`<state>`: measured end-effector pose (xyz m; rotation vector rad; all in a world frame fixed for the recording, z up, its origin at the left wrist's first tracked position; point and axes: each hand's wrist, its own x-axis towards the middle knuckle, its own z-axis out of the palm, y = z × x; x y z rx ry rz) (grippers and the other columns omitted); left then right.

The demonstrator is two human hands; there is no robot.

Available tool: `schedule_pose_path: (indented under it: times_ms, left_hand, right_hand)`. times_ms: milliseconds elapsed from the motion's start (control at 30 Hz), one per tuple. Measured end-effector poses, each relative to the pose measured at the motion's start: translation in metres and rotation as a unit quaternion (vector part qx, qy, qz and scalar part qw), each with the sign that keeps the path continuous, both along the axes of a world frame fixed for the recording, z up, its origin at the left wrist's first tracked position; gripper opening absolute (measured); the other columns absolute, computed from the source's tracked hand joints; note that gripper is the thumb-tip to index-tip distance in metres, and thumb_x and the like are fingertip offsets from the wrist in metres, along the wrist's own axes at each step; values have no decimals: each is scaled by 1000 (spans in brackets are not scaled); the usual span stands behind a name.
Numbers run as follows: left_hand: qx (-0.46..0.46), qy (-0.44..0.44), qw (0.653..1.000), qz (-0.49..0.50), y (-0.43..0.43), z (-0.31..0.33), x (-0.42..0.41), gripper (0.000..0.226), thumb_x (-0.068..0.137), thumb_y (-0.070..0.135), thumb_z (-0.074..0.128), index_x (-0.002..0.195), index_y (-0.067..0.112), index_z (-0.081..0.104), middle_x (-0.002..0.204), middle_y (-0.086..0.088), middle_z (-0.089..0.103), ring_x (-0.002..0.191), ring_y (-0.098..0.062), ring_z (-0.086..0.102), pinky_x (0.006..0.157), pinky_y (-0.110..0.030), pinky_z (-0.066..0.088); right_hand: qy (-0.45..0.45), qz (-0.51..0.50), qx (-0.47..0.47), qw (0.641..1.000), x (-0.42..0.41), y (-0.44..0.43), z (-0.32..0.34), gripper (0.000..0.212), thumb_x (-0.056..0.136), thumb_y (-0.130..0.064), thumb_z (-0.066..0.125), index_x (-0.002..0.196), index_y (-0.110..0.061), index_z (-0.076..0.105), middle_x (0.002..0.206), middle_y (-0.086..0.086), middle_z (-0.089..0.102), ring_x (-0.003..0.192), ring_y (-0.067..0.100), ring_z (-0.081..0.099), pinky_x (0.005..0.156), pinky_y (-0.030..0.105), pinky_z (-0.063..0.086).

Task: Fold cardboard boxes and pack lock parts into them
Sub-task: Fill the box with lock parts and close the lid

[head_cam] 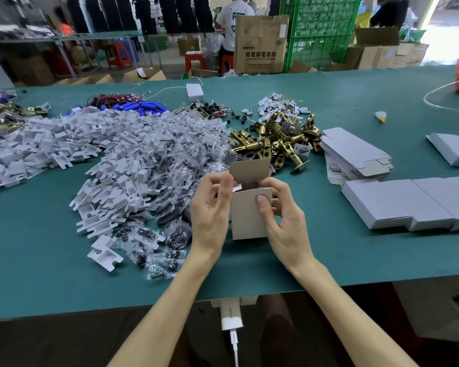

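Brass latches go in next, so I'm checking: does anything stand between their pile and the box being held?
Only the raised flap of the box itself, upright on the side facing the brass latches; nothing else visible.

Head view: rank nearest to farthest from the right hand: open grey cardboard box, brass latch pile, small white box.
1. Open grey cardboard box, in the right hand.
2. Brass latch pile, just behind.
3. Small white box, far edge.
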<state>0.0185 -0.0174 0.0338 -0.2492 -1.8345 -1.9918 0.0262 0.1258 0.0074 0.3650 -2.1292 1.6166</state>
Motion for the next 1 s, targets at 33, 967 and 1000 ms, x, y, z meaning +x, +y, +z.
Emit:
schedule_pose_path:
  times_ms: [33,967,1000]
  left_hand:
    - [9,2,1000,12,1,6,-3,49,94,56,57,91,7,63,86,-14,68,80,-19,65,67,-28,54]
    - [64,-100,982,-145,-2,12,-1,24,103,34,61,122,24,73,122,-9,74,106,-25,68,82,-39,56]
    - [69,-110,978,-165,-4,13,-1,27,101,37,62,123,25,72,124,-9,73,106,-23,68,81,-36,56]
  right_hand:
    - [1,0,2,1000,0,0,0,20,106,-30,55,126,-34,51,103,-8,67,87,17,68,64,39,61]
    - [-20,18,-29,999,0,3,0,34,103,-36,57,136,-39,49,111,-10,70,94,18,70,74,39,61]
    - [-20,19,-29,999,0,3,0,33,103,-36,56,135,-40,49,111,-10,70,94,18,70,74,40,61]
